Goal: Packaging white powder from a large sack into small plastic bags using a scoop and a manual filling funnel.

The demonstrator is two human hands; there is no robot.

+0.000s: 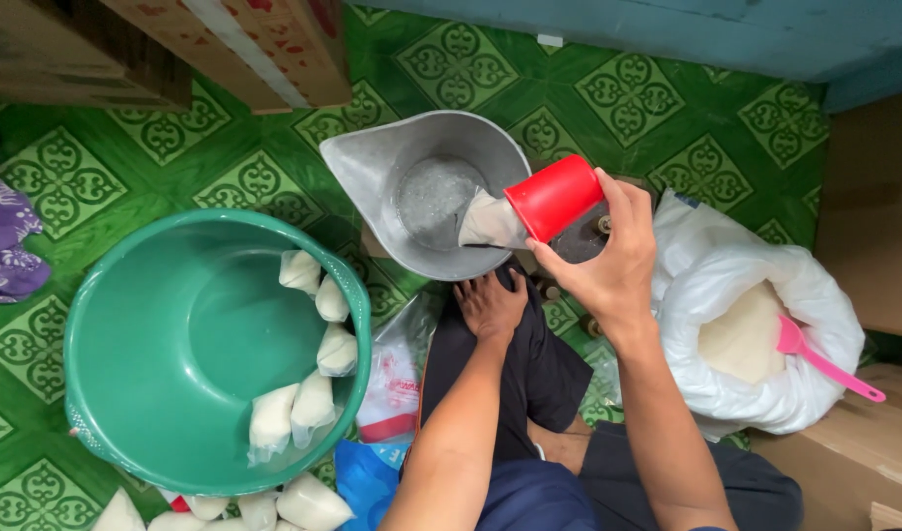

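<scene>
While the right hand curls its fingers and thumb around the base end of a red plastic cup, the cup lies tipped on its side with its mouth toward the left. A small white filled bag pokes out of that mouth, over the bowl of a grey metal scoop-shaped pan. The right wrist bends upward, and the forearm runs back toward the near right.

The left hand rests palm down on the dark trouser knee, just near of the pan's rim, its fingers lying flat and slightly spread, holding nothing. Its forearm stretches straight back toward the near edge.

To the left stands a large green plastic basin, with several small white filled bags leaning along its right inner wall. More such bags lie on the floor at its near side. To the right sits an open white sack of pale grain, a pink scoop stuck in it. The floor is green patterned tile.
</scene>
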